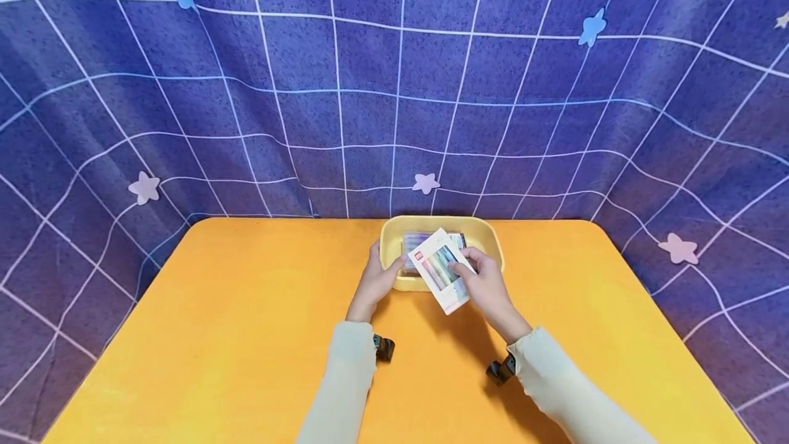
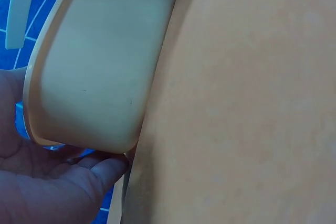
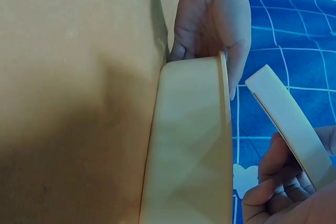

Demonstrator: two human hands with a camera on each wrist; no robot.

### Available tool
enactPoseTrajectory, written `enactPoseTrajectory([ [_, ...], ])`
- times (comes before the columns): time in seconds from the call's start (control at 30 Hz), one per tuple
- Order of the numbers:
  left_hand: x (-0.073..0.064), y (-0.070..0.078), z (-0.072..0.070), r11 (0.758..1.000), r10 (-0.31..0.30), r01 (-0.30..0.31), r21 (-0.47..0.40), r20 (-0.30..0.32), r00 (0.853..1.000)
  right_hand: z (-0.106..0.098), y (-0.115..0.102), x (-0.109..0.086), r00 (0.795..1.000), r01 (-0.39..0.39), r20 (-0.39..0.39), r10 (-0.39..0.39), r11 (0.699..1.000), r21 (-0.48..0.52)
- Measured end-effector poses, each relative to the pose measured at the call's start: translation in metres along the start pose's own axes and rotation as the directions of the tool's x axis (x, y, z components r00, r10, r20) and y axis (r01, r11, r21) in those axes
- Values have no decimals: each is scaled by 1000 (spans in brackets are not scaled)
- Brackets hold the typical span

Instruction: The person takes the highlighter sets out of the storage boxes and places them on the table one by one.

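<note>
A yellow plastic bin [image 1: 408, 284] stands at the table's far edge. My left hand [image 1: 374, 281] grips its left end, the thumb over the rim and the fingers along the outer wall. Above the bin's front, my right hand [image 1: 489, 288] holds a flat white box [image 1: 436, 271] tilted, with a window showing pastel-coloured pens. The right wrist view shows the side of this box [image 3: 289, 114] apart from the bin's rim. Inside the bin lies a clear purplish pack [image 1: 414, 242], partly hidden by the box; something with a dark edge lies beside it.
The orange tabletop [image 1: 259, 321] spreads out on both sides of the bin and in front of it. Right behind the table's far edge hangs a blue-purple curtain [image 1: 370, 122] with a white grid and stars. Each wrist carries a small black camera [image 1: 384, 348].
</note>
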State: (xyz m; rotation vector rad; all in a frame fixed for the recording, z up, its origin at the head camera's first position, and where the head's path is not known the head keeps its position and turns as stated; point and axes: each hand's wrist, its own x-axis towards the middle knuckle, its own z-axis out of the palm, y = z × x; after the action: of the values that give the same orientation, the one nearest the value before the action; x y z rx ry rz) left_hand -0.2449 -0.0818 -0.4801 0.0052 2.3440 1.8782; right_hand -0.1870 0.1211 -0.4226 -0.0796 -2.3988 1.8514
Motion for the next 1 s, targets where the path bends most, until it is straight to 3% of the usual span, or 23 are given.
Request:
enactPoseTrajectory([
  [0.17,2,0,0,1000,3,-2,16,-20,1000,3,-2,-5,1000,20,2,-20,1000,17],
  [0.47,1,0,2,998,56,-56,25,-31,998,9,3,-15,1000,-15,18,15,999,33],
  [0.7,-1,1,3,999,18,-17,33,-27,999,10,3,-21,998,-59,41,56,997,59],
  [1.0,-3,0,4,1000,26,-26,0,-21,999,9,8,-28,995,-97,43,95,994,54],
])
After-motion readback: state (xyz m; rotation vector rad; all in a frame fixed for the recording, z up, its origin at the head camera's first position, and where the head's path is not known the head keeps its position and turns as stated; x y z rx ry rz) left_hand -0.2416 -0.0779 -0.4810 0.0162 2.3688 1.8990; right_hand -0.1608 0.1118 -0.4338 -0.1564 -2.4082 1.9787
